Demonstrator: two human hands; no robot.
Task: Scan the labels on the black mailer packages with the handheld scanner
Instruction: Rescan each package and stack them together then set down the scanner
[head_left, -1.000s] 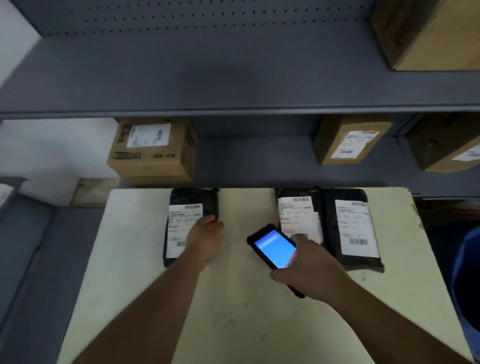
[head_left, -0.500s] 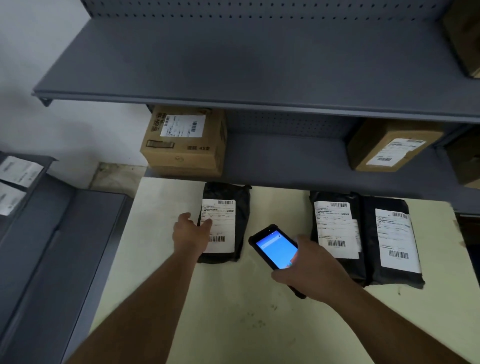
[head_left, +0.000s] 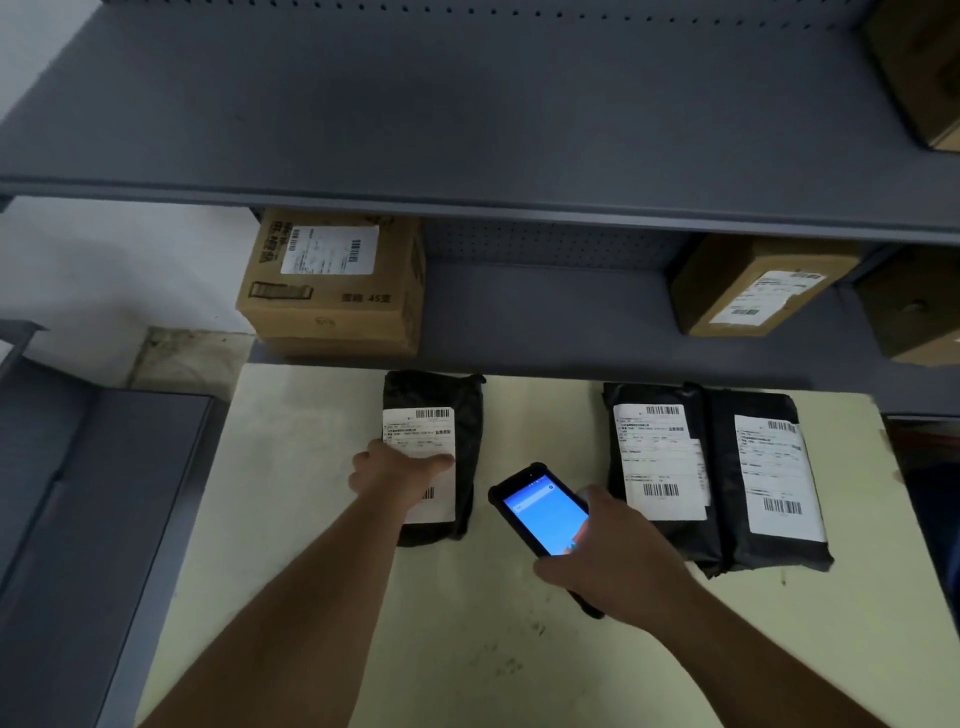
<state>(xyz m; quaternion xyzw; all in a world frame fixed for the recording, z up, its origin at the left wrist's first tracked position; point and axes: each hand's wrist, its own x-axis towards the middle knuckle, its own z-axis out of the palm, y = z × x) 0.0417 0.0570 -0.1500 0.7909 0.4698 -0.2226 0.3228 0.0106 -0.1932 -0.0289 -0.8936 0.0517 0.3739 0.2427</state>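
Three black mailers with white labels lie on the pale table (head_left: 322, 519). The left mailer (head_left: 465, 447) lies alone; my left hand (head_left: 395, 475) rests on its label with fingers spread, covering the label's lower left. Two more mailers lie side by side at the right, the middle mailer (head_left: 657, 462) and the right mailer (head_left: 769, 478), their labels fully visible. My right hand (head_left: 618, 566) grips the handheld scanner (head_left: 543, 509), whose blue screen faces up. The scanner sits between the left and middle mailers, its top end pointing up-left.
A grey metal shelf (head_left: 519, 322) runs behind the table, holding a large cardboard box (head_left: 332, 291) at the left and a smaller labelled box (head_left: 753, 286) at the right. An upper shelf (head_left: 467, 130) overhangs it. A grey cabinet (head_left: 78, 519) stands left of the table.
My left hand moved from the left mailer's left edge onto its label. The scanner in my right hand has hardly shifted. The camera view has swung slightly.
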